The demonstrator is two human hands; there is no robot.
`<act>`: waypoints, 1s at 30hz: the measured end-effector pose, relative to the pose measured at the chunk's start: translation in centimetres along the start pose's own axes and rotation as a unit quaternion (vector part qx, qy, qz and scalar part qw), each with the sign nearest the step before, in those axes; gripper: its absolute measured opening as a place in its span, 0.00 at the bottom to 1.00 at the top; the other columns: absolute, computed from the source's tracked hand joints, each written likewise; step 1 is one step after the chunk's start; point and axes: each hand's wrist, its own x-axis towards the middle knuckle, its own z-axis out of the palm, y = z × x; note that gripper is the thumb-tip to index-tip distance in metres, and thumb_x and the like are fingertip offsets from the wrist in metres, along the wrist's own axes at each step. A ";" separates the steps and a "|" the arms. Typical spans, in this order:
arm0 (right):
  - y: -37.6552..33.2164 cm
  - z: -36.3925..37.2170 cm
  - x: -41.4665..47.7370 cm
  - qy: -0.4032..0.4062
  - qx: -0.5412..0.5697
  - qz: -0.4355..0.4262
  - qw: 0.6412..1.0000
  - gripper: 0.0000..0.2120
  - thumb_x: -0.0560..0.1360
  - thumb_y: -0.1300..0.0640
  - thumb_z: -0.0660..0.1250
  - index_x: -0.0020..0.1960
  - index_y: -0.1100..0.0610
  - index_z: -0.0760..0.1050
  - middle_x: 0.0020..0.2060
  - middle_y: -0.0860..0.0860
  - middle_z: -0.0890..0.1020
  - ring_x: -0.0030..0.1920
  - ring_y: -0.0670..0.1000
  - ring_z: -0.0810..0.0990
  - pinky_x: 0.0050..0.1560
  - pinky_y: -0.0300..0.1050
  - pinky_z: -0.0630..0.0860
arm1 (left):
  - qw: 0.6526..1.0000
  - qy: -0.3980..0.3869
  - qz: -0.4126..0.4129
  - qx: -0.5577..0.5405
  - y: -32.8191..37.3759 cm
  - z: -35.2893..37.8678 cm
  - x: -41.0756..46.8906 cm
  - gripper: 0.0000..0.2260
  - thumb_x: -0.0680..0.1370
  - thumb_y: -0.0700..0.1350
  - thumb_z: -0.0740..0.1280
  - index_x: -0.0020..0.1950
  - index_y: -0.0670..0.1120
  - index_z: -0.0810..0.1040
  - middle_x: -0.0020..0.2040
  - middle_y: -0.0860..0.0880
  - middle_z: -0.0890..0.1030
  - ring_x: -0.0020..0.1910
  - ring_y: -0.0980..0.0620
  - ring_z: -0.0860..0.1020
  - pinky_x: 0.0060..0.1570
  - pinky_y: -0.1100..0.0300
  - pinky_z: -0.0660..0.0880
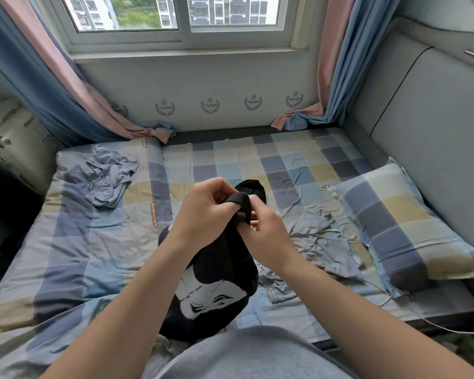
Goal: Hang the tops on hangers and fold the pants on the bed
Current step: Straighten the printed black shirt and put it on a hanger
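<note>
Both hands are clamped on the black top — the left hand hooking its ribbed collar, the right hand pinching just beside it — and the black top hangs straight down from them toward the body, above the bed.

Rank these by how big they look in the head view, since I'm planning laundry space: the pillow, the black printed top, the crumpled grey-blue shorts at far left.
1. Pillow
2. Black printed top, though it hangs nearer the camera, so unsure against the pillow
3. Grey-blue shorts, farthest away
</note>
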 end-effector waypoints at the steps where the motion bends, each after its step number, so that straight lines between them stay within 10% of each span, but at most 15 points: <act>1: 0.3 0.3 0.4 0.019 -0.031 -0.002 0.999 0.03 0.77 0.58 0.64 0.48 0.51 0.75 0.37 0.49 0.80 0.40 0.51 0.79 0.39 0.52 0.78 | 1.000 0.005 0.007 0.003 0.1 -0.3 0.0 0.05 0.73 0.33 0.71 0.41 0.42 0.81 0.33 0.48 0.82 0.32 0.53 0.79 0.33 0.59 0.75; 14: 9.4 -3.7 0.8 0.016 -0.369 0.161 0.915 0.09 0.75 0.65 0.61 0.43 0.51 0.71 0.38 0.51 0.75 0.42 0.59 0.75 0.36 0.47 0.69 | 0.985 0.091 -0.007 0.146 -4.7 -3.7 0.3 0.10 0.70 0.36 0.69 0.38 0.52 0.80 0.33 0.54 0.81 0.38 0.48 0.79 0.38 0.48 0.78; 25: 4.8 -12.1 -1.9 0.009 -0.106 0.138 0.985 0.15 0.75 0.74 0.66 0.45 0.54 0.81 0.38 0.45 0.84 0.40 0.41 0.81 0.45 0.35 0.75 | 0.971 0.052 -0.033 0.232 -8.7 -3.2 1.2 0.13 0.72 0.33 0.63 0.46 0.49 0.81 0.40 0.54 0.81 0.43 0.50 0.79 0.41 0.57 0.74; 30: 1.1 -12.4 -5.2 0.105 0.087 0.113 0.984 0.12 0.78 0.72 0.63 0.47 0.58 0.80 0.39 0.49 0.84 0.41 0.47 0.82 0.42 0.37 0.79 | 0.991 -0.016 -0.076 0.108 -9.6 -1.6 2.0 0.12 0.77 0.32 0.61 0.49 0.46 0.80 0.45 0.51 0.82 0.41 0.51 0.79 0.39 0.66 0.74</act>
